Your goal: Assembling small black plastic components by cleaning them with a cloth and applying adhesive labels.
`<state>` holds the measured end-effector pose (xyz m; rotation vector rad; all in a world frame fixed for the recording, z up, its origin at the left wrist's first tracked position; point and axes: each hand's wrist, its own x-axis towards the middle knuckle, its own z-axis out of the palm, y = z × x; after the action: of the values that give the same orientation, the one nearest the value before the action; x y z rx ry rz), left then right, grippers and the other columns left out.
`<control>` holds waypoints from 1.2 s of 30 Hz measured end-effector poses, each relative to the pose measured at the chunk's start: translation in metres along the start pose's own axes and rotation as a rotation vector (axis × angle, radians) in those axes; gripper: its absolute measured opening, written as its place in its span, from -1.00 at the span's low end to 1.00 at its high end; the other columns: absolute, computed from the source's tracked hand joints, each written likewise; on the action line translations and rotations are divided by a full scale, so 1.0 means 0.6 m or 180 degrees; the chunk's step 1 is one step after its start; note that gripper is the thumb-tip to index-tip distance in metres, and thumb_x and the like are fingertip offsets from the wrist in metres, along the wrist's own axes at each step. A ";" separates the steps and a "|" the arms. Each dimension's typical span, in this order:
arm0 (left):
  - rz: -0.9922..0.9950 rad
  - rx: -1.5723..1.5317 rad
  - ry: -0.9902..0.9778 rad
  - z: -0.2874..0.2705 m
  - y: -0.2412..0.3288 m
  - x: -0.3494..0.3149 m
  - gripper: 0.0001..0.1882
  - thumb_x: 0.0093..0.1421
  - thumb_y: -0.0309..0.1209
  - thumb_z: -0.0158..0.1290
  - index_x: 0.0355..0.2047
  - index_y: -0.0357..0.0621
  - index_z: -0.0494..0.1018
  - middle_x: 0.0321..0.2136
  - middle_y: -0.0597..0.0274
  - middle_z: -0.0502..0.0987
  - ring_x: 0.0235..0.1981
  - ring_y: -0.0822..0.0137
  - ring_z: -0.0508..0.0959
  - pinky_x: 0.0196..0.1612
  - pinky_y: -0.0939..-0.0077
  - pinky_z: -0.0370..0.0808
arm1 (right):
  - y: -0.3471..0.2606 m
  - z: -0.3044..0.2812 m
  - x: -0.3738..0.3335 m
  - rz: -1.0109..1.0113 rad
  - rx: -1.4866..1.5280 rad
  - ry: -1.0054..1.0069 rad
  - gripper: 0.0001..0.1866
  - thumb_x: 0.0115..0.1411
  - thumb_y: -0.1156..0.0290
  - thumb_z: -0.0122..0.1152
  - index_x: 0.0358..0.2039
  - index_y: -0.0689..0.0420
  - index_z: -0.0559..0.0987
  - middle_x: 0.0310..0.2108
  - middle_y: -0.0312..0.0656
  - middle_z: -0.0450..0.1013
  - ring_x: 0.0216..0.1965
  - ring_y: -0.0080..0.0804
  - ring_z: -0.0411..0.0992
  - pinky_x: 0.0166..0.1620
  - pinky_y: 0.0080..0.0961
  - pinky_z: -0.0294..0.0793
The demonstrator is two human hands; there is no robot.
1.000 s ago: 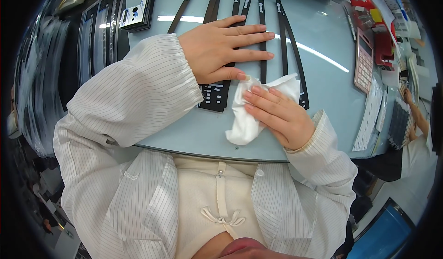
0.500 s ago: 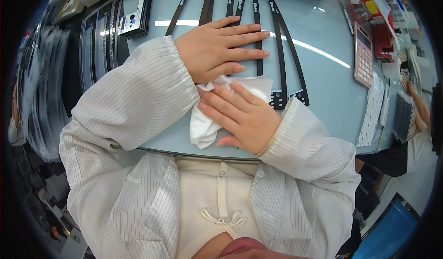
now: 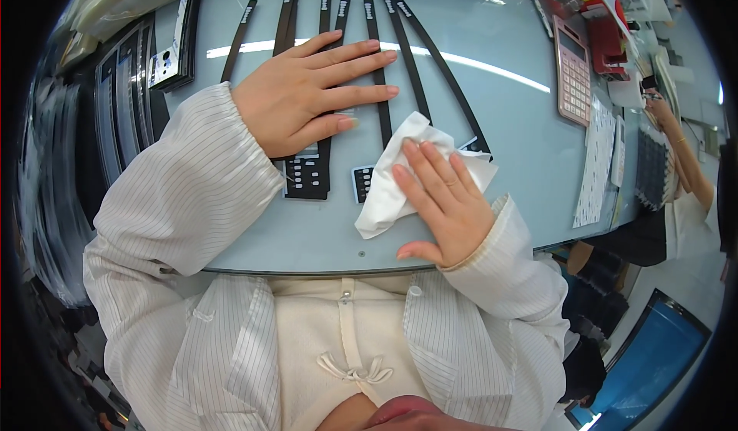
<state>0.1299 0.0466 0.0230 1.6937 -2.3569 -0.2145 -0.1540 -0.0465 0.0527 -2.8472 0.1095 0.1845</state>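
Several long thin black strips [image 3: 442, 66] lie side by side on the pale blue-grey table top [image 3: 507, 131], their narrow ends away from me. Some end nearer me in wider black pieces [image 3: 314, 177] with small pale windows. My left hand [image 3: 307, 97] rests flat across the middle strips, palm down, with its fingers spread. To the right, my right hand [image 3: 440, 200] lies flat on a crumpled white cloth [image 3: 388, 204], fingers stretched out and thumb apart. That cloth covers the near ends of the rightmost strips. One wide end [image 3: 362, 184] shows at the cloth's left edge.
A pink calculator [image 3: 572, 70] and a printed white sheet [image 3: 594, 166] lie on the right. At the left are a stack of dark framed panels [image 3: 127, 97] and hanging clear plastic sheets [image 3: 58, 177]. Another person's arm [image 3: 680, 150] shows at the far right.
My right hand and the white cloth have moved right, from the middle strips onto the rightmost ones. Wide ends near my left hand are now uncovered. The view has shifted a little.
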 end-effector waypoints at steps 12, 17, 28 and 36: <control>0.0054 0.0274 -0.0127 -0.008 0.000 0.006 -0.49 0.37 -0.13 -0.20 0.31 0.23 0.19 0.40 0.33 0.02 0.41 0.28 0.00 0.43 0.08 -0.11 | -0.029 0.013 0.013 -0.0985 0.0488 0.0449 -0.46 0.08 0.38 0.13 0.09 0.31 0.45 0.18 0.04 0.35 0.26 -0.13 0.28 0.23 -0.26 0.30; -0.0132 0.0306 -0.0217 -0.010 0.010 0.006 -0.46 0.37 -0.14 -0.19 0.35 0.27 0.11 0.40 0.33 -0.01 0.41 0.28 -0.01 0.43 0.08 -0.13 | 0.006 -0.022 -0.027 -0.0354 0.0882 0.1430 -0.70 -0.04 0.62 0.17 -0.23 0.39 0.60 -0.19 0.14 0.54 -0.15 -0.01 0.55 -0.04 -0.31 0.54; 0.0288 0.0089 0.0202 0.031 0.039 0.090 -0.42 0.34 0.09 -0.26 0.33 0.29 0.14 0.40 0.37 0.00 0.41 0.33 -0.02 0.44 0.10 -0.16 | 0.058 0.001 -0.025 0.0470 -0.0005 0.0750 -0.33 0.26 0.10 0.09 0.26 0.23 0.29 0.33 0.12 0.11 0.35 0.09 0.06 0.32 -0.12 0.09; 0.0236 0.0203 0.0090 0.034 0.042 0.096 -0.41 0.36 0.13 -0.35 0.32 0.30 0.15 0.39 0.41 0.01 0.42 0.38 -0.05 0.45 0.14 -0.17 | 0.071 -0.001 -0.063 0.0254 0.0468 0.1034 -0.54 0.12 0.48 0.20 0.07 0.30 0.50 0.15 0.12 0.37 0.26 0.03 0.26 0.26 -0.22 0.25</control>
<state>0.0839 -0.0001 0.0156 1.6222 -2.4251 -0.1029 -0.1953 -0.0851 0.0464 -2.7032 0.2905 -0.2611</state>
